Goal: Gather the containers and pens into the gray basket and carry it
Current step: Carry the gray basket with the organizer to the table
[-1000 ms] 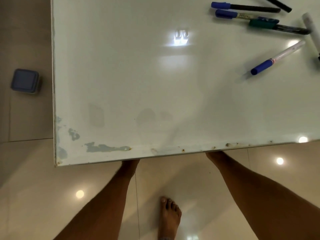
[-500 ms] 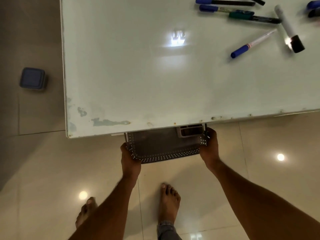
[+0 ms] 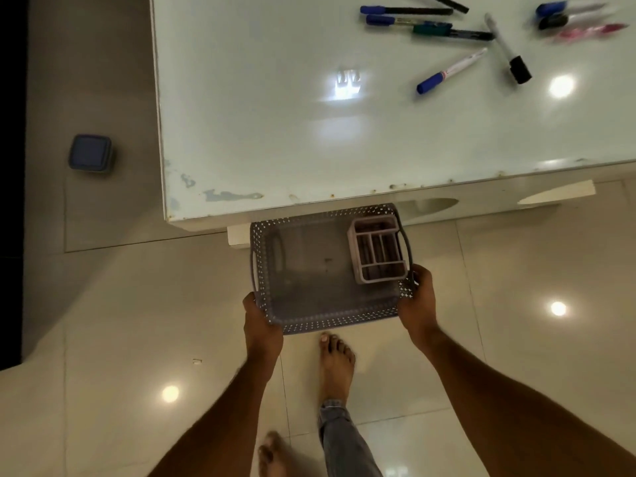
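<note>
The gray perforated basket (image 3: 303, 284) hangs in front of the table's near edge, above the floor. My left hand (image 3: 261, 321) grips its near left corner and my right hand (image 3: 418, 304) grips its near right corner. A pink divided pen holder (image 3: 377, 249) stands inside the basket at the right. Several pens lie on the table's far right, among them a blue-capped white pen (image 3: 451, 71), a black-capped marker (image 3: 509, 51) and a blue-capped black pen (image 3: 406, 10). A small blue-lidded container (image 3: 90, 153) sits on the floor to the left.
The white glossy table (image 3: 275, 132) fills the upper view, its near edge chipped. Its base (image 3: 557, 194) shows below the edge at the right. My bare feet (image 3: 335, 359) stand on shiny beige tiles under the basket.
Both hands have drawn the basket out from under the table toward me. It was hidden a second ago and now shows almost whole. I have stepped back.
</note>
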A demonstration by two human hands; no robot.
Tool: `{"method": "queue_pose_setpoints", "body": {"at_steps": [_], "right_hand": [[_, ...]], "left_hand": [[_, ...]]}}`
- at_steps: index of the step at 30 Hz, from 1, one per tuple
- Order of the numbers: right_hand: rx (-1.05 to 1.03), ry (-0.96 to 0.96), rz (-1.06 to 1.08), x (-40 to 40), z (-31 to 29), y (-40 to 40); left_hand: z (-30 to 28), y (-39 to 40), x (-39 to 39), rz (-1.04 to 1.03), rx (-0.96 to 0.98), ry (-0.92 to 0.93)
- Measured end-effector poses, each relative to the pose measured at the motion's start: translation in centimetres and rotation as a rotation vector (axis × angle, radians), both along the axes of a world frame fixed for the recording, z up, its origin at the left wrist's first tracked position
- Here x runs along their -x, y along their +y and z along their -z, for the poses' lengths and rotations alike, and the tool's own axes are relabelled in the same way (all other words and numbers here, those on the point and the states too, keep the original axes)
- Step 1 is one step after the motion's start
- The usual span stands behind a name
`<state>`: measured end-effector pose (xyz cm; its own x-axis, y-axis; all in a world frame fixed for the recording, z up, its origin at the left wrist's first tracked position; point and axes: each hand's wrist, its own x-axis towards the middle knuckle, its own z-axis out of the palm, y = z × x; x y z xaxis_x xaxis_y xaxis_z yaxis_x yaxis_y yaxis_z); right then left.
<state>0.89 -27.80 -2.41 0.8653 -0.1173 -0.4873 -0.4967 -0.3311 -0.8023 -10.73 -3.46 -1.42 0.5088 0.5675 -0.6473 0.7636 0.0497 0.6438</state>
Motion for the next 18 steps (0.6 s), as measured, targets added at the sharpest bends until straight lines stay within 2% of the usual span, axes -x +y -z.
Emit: {"method": "queue_pose_setpoints", "body": {"at_steps": [12,18], "right_hand": [[-0.009,0.015,0.04,9.7,-7.4,-2.0],[-0.023,-0.041,0.056,10.8,-12.2,-1.5]], "left_hand": [[-7.4,-1.9,9.0,-0.006,-0.005,-0.003],[-12.4,-1.6,10.0,-0.047,0.009,-0.085]]}}
